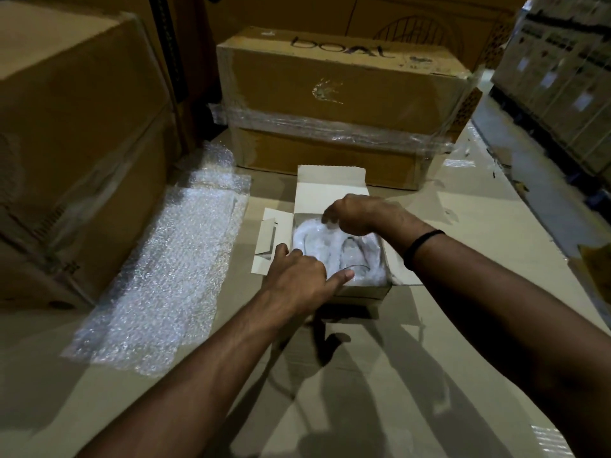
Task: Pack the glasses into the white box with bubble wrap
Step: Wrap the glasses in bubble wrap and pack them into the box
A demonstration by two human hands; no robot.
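Left of frame, a spare bubble wrap sheet (172, 269) lies on the surface (413, 358). At centre, the left hand (297, 276) presses a straight index finger on the wrapped glasses (350, 256) inside the white box (330, 183), likely seating them; the right hand (353, 216) pinches their wrap.

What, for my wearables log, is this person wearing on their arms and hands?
No sleeves show on either arm. The left hand and right hand wear no gloves, and no rings or watch can be seen. The only item worn is a thin black band around the right wrist.
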